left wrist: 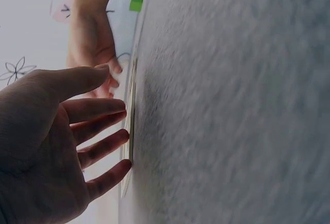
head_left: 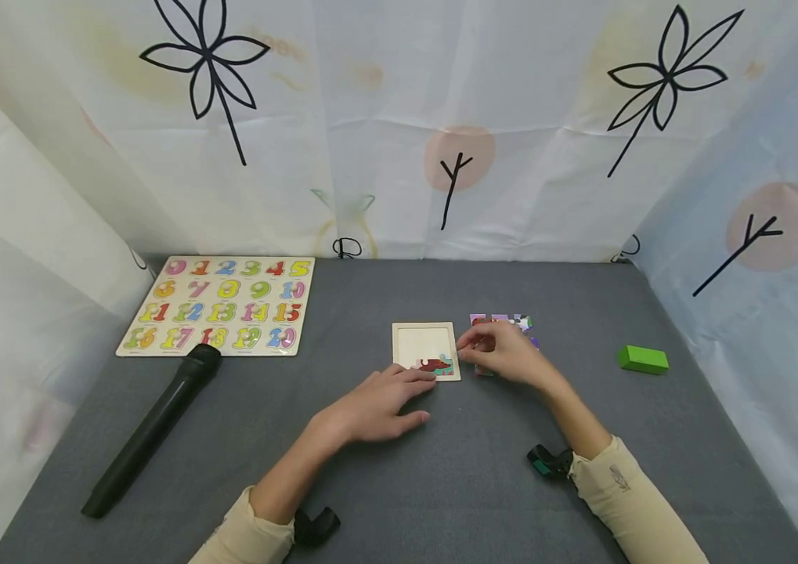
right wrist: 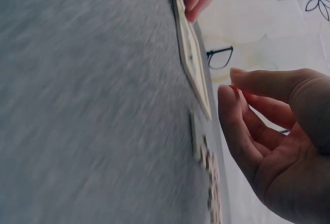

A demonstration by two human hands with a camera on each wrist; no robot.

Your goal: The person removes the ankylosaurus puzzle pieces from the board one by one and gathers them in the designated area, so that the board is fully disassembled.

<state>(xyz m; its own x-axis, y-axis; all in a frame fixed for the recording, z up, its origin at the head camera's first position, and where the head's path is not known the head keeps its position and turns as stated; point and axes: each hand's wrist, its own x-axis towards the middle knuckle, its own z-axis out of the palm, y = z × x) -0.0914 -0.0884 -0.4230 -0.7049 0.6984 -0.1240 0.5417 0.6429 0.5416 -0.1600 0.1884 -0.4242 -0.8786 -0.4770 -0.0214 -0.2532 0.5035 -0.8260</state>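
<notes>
A light wooden puzzle tray [head_left: 423,338] lies on the grey table, with picture pieces [head_left: 435,366] showing a brown animal in its lower right corner. My left hand [head_left: 388,403] rests its spread fingertips on the tray's near left edge; the left wrist view shows them touching the rim. Just beyond the tray's right edge hovers my right hand [head_left: 504,352], thumb and index tips close together. In the right wrist view nothing shows between these fingertips [right wrist: 238,74]. Partly hidden behind that hand are purple and red puzzle pieces [head_left: 524,321] on the table.
A number puzzle board [head_left: 215,305] lies at the back left. A black microphone-shaped object [head_left: 148,439] overlaps its near edge. To the right sits a green block [head_left: 643,359]. A patterned white curtain [head_left: 399,157] encloses the table's back and sides.
</notes>
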